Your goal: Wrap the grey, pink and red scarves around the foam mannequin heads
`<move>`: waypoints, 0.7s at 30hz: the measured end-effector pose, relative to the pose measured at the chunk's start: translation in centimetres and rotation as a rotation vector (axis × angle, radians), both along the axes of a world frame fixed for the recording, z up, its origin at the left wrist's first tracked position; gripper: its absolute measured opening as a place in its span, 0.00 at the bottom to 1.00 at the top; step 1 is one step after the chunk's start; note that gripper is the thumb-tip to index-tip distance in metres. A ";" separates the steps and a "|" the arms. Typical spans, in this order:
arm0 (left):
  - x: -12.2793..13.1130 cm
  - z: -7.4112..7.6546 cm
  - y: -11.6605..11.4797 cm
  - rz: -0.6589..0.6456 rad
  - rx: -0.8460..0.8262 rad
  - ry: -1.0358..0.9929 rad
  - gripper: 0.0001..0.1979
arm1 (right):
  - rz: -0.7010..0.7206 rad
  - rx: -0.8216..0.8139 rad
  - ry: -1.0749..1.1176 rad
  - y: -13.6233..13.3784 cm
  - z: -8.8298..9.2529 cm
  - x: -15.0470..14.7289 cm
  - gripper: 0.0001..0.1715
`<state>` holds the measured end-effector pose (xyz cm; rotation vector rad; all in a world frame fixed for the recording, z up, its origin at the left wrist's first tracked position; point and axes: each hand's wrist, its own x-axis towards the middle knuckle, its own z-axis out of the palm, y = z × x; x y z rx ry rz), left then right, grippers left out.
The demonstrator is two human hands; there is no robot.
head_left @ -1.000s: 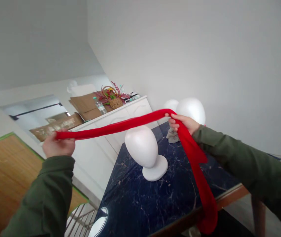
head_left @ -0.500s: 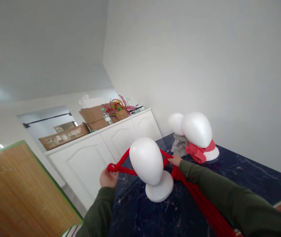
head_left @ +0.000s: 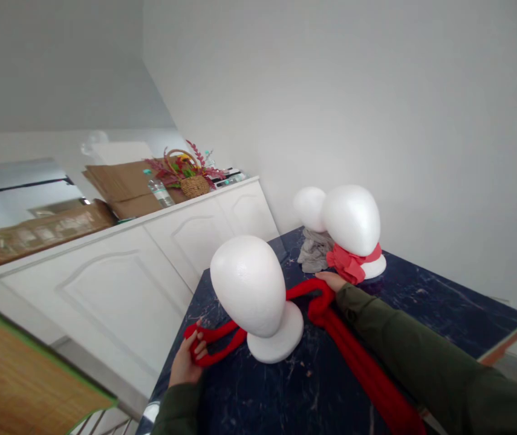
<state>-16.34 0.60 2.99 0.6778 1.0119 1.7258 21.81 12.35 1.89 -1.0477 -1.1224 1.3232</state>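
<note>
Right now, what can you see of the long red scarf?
The red scarf is long, soft-looking, bunched fabric. It loops behind the neck of the nearest white foam head. The left hand grips it beside the base; the right hand holds it on the other side. The rest trails across the dark marble table toward the near edge.

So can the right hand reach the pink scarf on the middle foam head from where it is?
Probably yes: the right hand lies just beside the pink scarf with nothing between, though it grips the red scarf.
</note>
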 end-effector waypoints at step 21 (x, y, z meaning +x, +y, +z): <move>0.8 1.8 -2.0 -0.070 -0.191 0.273 0.11 | -0.230 0.535 -1.253 -8.9 1.2 4.8 0.29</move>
